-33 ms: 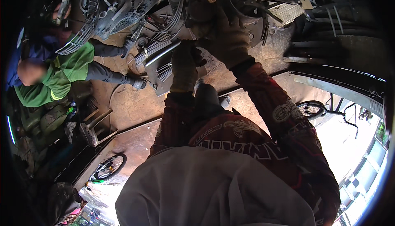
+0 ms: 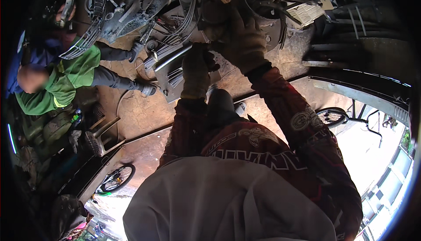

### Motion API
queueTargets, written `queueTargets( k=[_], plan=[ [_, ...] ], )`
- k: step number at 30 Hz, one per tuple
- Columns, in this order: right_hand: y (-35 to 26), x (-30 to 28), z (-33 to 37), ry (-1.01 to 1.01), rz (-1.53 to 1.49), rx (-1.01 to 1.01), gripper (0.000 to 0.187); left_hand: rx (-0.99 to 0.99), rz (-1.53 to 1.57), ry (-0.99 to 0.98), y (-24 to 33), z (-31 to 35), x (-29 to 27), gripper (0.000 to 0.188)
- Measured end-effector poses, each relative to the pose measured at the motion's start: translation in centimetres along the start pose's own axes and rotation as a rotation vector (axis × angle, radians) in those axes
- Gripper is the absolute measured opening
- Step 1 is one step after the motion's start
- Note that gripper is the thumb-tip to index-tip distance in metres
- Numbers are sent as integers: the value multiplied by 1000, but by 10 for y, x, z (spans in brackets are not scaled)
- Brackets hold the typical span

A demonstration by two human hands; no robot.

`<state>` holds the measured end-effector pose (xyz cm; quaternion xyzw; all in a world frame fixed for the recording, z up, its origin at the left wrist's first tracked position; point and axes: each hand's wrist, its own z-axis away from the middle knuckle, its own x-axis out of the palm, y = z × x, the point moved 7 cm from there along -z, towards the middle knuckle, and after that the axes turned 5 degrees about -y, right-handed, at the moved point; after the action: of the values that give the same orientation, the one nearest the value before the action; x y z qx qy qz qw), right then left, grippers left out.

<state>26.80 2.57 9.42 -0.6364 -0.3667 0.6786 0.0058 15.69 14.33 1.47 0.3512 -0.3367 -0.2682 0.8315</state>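
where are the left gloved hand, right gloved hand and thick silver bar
Left gloved hand (image 2: 195, 66): head view, back of the glove
Right gloved hand (image 2: 248, 47): head view, back of the glove
Thick silver bar (image 2: 173, 57): head view, middle of its visible length

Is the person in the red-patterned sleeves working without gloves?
No, pale gloves cover both the left hand and the right hand.

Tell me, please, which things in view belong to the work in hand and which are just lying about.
Seemingly in use:
gloved left hand and right hand
what they hold, too dark to tell
perhaps the bright tube and metal rods beside the left hand

Apparently lying about:
bicycle wheel, lower left
bicycle, right
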Motion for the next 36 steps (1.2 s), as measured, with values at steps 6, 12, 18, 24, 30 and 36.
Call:
queueTargets(
  k=[6,12,18,24,30,36],
  plan=[
    [1,18,-6,-111,-86,99,126,59,-40,-1,13,-13,-8,30],
    [-12,21,-16,-114,17,150,115,97,-153,-24,24,-46,-22,33],
    [-5,35,-20,-18,-84,225,125,267,-814,-156,52,-55,-17,37],
    [-14,27,-20,-52,-43,262,115,438,-818,-216,41,-102,-49,39],
    [-18,33,-22,28,-47,245,111,552,-1103,-273,69,-97,-25,31],
    [-23,18,-21,73,49,216,107,641,-1402,-314,87,-77,-3,25]
  ],
)
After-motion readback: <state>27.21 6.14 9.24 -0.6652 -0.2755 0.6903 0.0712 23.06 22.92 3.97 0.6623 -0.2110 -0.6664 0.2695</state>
